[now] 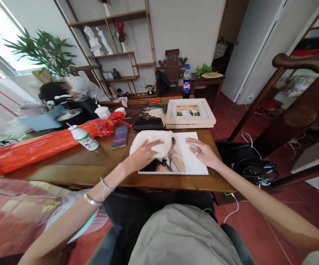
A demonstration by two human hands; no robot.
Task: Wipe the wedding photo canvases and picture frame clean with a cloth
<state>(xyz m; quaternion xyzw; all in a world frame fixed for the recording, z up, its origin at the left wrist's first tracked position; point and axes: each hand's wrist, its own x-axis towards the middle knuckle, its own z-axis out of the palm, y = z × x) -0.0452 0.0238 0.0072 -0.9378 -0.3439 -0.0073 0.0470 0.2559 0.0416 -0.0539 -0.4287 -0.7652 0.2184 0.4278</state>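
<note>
A photo panel (185,165) lies flat on the wooden table in front of me, with a printed picture and a large white area on its right. On its upper left rests a fluffy white cloth (145,137), covering part of the picture and reaching past the panel's edge. My left hand (148,151) presses on the cloth from above, fingers spread. Toward the panel's right side, my right hand (202,151), with a ring on one finger, lies on the white surface with its fingers stretched out.
Behind the panel are a white framed picture (209,119) and a dark picture panel (147,120). A phone (119,137), a white bottle (84,139) and a long red-wrapped roll (52,138) lie to the left. A cola bottle (186,82) stands at the back. A person (78,87) is at far left.
</note>
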